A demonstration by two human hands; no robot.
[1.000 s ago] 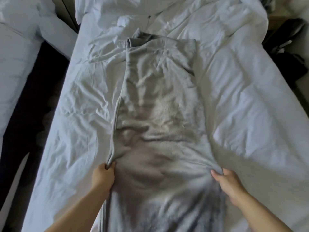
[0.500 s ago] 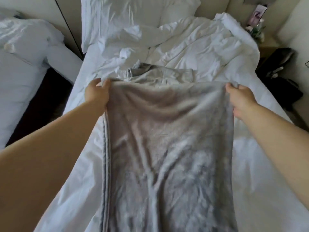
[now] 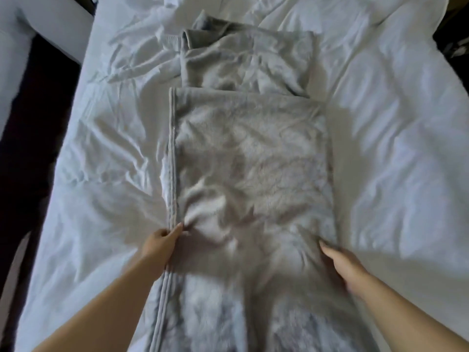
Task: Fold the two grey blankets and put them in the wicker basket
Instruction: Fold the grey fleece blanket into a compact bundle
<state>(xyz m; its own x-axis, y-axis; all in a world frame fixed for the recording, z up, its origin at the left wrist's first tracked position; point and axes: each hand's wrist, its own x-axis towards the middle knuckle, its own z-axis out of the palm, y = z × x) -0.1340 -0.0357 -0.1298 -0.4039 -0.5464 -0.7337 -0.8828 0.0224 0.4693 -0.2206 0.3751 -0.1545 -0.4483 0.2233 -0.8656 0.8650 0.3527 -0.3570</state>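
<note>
A grey fleece blanket (image 3: pixel 251 158) lies lengthwise down the middle of the white bed (image 3: pixel 396 138). Its upper layer is folded over and ends at a straight edge, past which the lower layer (image 3: pixel 243 59) sticks out, rumpled. My left hand (image 3: pixel 162 241) pinches the stitched left hem of the blanket near me. On the blanket's right edge rests my right hand (image 3: pixel 341 262), fingers straight. No wicker basket or second blanket is in view.
Crumpled white sheets (image 3: pixel 106 148) spread on both sides of the blanket. A dark gap (image 3: pixel 28 153) runs along the bed's left side, with another white bed (image 3: pixel 15 47) beyond it. Dark items (image 3: pixel 454 44) sit at the far right.
Both hands lifted the near end of the blanket, carried it away from me and laid it over the far part. They then came back to the near sides.
</note>
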